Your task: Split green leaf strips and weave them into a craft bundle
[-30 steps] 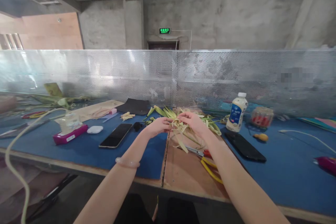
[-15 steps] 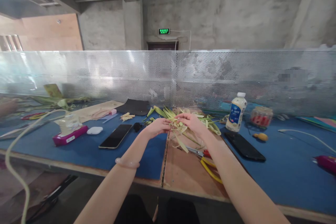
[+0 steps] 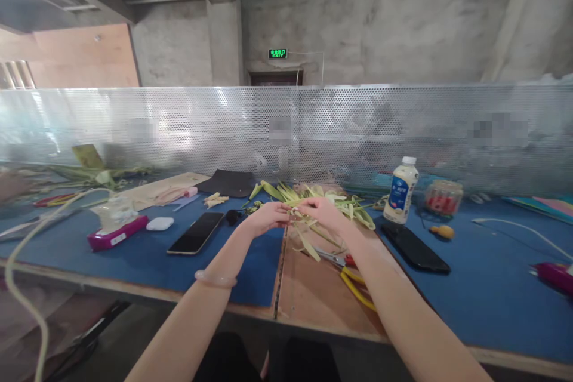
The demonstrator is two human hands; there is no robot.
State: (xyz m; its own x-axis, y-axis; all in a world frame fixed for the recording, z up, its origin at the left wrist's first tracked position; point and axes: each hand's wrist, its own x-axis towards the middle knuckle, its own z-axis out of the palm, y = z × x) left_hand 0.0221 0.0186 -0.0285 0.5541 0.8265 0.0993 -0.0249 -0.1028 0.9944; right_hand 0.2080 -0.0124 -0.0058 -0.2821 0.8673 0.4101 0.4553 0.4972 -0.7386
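Observation:
My left hand (image 3: 270, 218) is closed in a pinch, with a pale bracelet on its wrist. My right hand (image 3: 326, 215) faces it, fingertips also pinched together. Between both sets of fingertips is a small pale bit, too small to name. Just behind and beneath the hands lies a loose pile of pale green and yellowish leaf strips (image 3: 358, 215), like corn husks. Below the right hand, partly covered by my right forearm, scissors with yellow and red handles (image 3: 356, 292) lie on the bare wooden strip of the table.
On the left are a phone (image 3: 197, 233), a white case (image 3: 160, 224) and a magenta tissue pack (image 3: 117, 233). A bottle (image 3: 400, 192), a second phone (image 3: 416, 249), a jar (image 3: 443, 198) and a purple tool (image 3: 553, 277) stand or lie right. A perforated metal panel (image 3: 215, 131) closes the back.
My right hand's fingers have come down and closed toward the left fingertips, narrowing the gap. The left hand has hardly moved. The view has shifted slightly.

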